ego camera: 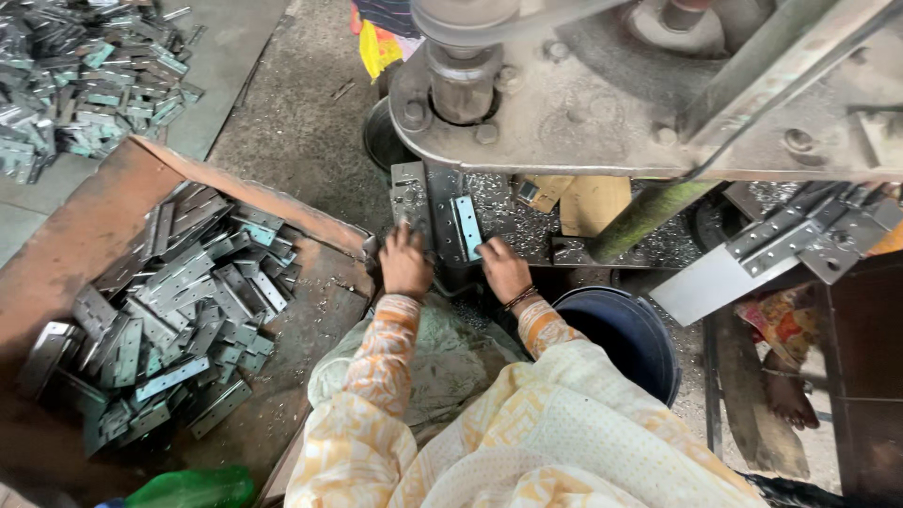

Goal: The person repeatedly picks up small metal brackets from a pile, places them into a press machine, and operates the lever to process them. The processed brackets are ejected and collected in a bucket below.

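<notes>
Head view, looking down past patterned orange-and-cream sleeves. A green plastic object [193,487] lies at the bottom edge, partly cut off. Left of the person, a rusty brown tray [71,235] holds a loose heap of grey metal hinges [179,315], spread from its middle toward its right rim. Right of the person, a dark blue bucket [625,334] stands just beside the right forearm.

Left hand [404,263]: fingers curled down, knuckles up, resting at the near edge of the press bed [513,226], fingertips touching a grey metal plate [410,199] that stands at the bed's left edge. Cannot tell whether it grips the plate.

Right hand [503,268]: fingers bent forward, tips pinching the lower end of a single hinge leaf [467,226], which lies lengthwise on the bed between the two hands, under the press head [461,75]. Bangles at the wrist.

The bed is strewn with small metal chips. Right of it, a slanted chute [800,235] carries several hinges. A bare foot [785,395] of another person shows near the right edge. At the far left corner, a second heap of hinges [85,85] lies on the floor.
</notes>
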